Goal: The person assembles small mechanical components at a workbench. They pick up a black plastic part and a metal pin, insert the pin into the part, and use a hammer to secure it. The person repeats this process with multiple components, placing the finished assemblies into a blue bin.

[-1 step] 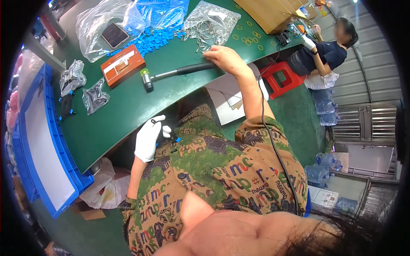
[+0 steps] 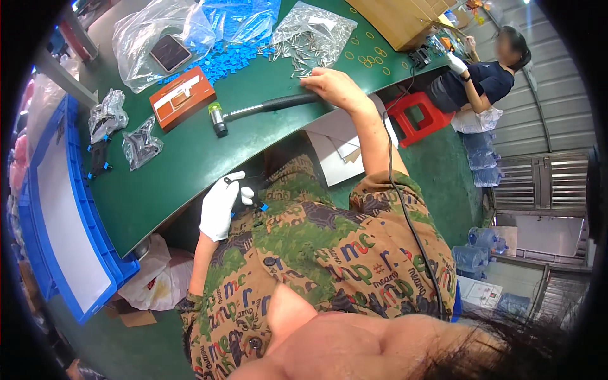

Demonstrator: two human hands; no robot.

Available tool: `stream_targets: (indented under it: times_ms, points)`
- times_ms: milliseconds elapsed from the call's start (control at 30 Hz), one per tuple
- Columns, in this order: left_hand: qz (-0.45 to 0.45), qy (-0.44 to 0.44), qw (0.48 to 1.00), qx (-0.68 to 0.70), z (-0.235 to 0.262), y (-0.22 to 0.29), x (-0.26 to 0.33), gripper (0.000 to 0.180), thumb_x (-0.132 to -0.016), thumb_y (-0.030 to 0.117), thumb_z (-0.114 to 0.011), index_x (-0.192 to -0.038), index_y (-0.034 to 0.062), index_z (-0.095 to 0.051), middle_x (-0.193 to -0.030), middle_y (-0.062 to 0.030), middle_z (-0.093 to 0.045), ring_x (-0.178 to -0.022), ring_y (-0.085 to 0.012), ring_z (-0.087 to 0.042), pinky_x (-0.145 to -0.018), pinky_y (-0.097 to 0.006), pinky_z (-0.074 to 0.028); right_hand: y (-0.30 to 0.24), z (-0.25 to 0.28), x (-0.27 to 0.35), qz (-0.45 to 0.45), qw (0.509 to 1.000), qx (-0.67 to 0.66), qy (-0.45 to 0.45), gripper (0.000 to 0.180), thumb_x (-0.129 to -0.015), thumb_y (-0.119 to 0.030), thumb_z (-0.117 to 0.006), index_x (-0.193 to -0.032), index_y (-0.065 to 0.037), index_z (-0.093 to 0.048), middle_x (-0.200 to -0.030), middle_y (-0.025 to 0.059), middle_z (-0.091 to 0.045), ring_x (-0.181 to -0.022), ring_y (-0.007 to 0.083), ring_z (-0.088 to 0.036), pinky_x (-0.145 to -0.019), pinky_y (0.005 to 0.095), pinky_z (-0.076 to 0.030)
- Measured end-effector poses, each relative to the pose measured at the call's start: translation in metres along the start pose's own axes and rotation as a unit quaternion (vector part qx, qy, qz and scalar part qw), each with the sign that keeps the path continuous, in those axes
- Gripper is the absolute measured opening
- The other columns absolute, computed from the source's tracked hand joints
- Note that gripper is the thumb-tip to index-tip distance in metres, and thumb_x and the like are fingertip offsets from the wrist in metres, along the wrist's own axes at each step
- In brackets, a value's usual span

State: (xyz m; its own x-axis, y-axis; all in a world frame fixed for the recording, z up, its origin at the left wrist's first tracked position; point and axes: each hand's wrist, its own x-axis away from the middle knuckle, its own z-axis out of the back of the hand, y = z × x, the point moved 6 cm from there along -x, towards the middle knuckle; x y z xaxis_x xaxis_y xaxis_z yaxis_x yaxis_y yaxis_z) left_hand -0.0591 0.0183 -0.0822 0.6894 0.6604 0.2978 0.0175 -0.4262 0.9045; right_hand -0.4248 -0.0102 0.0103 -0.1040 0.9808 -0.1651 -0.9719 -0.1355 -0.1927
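My left hand (image 2: 219, 206), in a white glove, is closed around a small black part (image 2: 244, 197) in front of my lap. Blue bits (image 2: 263, 207) show at that part's end; its outline blends into the dark behind. Bare, my right hand (image 2: 335, 87) rests at the near edge of a heap of small metal pins (image 2: 297, 50), fingertips drawn together. Whatever lies between those fingertips is hidden. Next to its wrist ends the black handle of a mallet (image 2: 253, 110), whose head has a yellow-green face. Many small blue pieces (image 2: 228, 62) lie left of the pins.
On the green table (image 2: 183, 149) lie an orange-brown box (image 2: 182, 98), a phone (image 2: 170, 52) on clear plastic, bagged black parts (image 2: 142, 144) and yellow rings (image 2: 373, 60). A blue tray (image 2: 95, 278) borders the left. Beyond a red stool (image 2: 411, 130), a co-worker (image 2: 484, 82) sits at right.
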Motion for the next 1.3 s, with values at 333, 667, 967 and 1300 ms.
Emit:
stream_targets:
  times_ms: [333, 667, 967, 1300]
  points:
    - [0.000, 0.003, 1.000, 0.013, 0.000, 0.001, 0.000, 0.035, -0.108, 0.017, -0.051, -0.135, -0.0038, -0.057, -0.097, -0.0096, -0.071, -0.083, -0.0123, -0.065, -0.080, -0.028, -0.053, 0.013, -0.005, -0.016, 0.008, 0.996, 0.019, -0.088, 0.019, -0.093, -0.019, -0.063, -0.108, -0.011, -0.072, -0.100, 0.0107, -0.065, -0.095, 0.0335, -0.067, -0.084, 0.0425, -0.054]
    - [-0.013, 0.014, 0.999, -0.042, -0.004, 0.014, 0.004, 0.035, -0.109, 0.016, -0.049, -0.135, -0.0049, -0.057, -0.097, -0.0081, -0.070, -0.082, -0.0105, -0.061, -0.080, -0.026, -0.051, 0.009, 0.006, -0.004, -0.038, 0.988, -0.135, 0.066, 0.019, -0.089, -0.011, -0.065, -0.105, -0.004, -0.071, -0.094, 0.0092, -0.066, -0.089, 0.0245, -0.067, -0.080, 0.0341, -0.053]
    - [-0.024, 0.051, 0.982, -0.180, -0.010, 0.023, 0.005, 0.031, -0.106, 0.019, -0.053, -0.126, 0.0001, -0.067, -0.088, -0.0045, -0.071, -0.075, -0.0090, -0.062, -0.073, -0.025, -0.052, -0.181, -0.027, 0.033, 0.004, 0.813, -0.574, -0.102, 0.010, -0.092, 0.001, -0.065, -0.101, 0.000, -0.069, -0.096, 0.0042, -0.064, -0.079, 0.0113, -0.063, -0.067, 0.0253, -0.052]
    - [-0.037, 0.053, 0.972, -0.228, -0.008, 0.026, 0.007, 0.031, -0.106, 0.026, -0.053, -0.107, 0.0000, -0.069, -0.084, -0.0062, -0.072, -0.073, -0.0122, -0.065, -0.071, -0.028, -0.053, -0.205, -0.054, 0.032, 0.077, 0.853, -0.510, -0.077, 0.014, -0.089, -0.001, -0.066, -0.102, -0.004, -0.072, -0.093, 0.0047, -0.065, -0.084, 0.0161, -0.062, -0.074, 0.0288, -0.049]
